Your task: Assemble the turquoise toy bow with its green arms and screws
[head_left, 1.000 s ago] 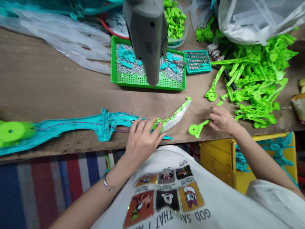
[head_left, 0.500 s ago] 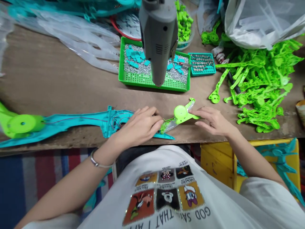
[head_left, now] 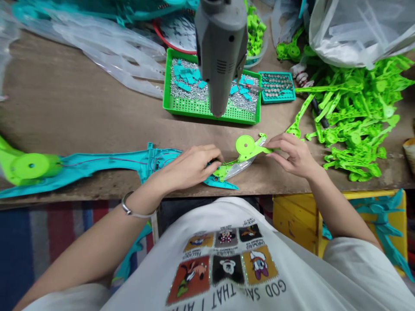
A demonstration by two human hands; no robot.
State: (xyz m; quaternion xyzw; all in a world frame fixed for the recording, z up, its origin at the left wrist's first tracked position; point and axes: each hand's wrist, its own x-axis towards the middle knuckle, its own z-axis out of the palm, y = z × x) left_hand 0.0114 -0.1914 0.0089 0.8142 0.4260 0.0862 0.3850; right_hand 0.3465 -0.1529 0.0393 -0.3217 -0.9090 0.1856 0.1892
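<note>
A long teal plastic shell [head_left: 103, 160], with a thin dark wire along it, lies near the table's front edge. Over its right end is a lime-green plastic arm piece [head_left: 245, 147] with a round disc and a clear strip [head_left: 238, 169] along its underside. My right hand [head_left: 292, 154] pinches the green piece's right tip between thumb and fingers. My left hand [head_left: 197, 166] rests over the teal shell, its thumb and fingers curled together at the green piece's left end. What those fingertips grip is hidden.
A grey power screwdriver [head_left: 223, 56] hangs over a green tray [head_left: 181, 113] of screws and teal bits. A small teal box [head_left: 278, 99] stands beside it. Lime-green parts [head_left: 356, 116] are heaped at right. A yellow crate [head_left: 295, 224] sits below the table edge.
My right hand has gone from touching the green piece with outstretched fingers to pinching its tip. That tip has swung slightly away from me. My left hand's fingers are more curled.
</note>
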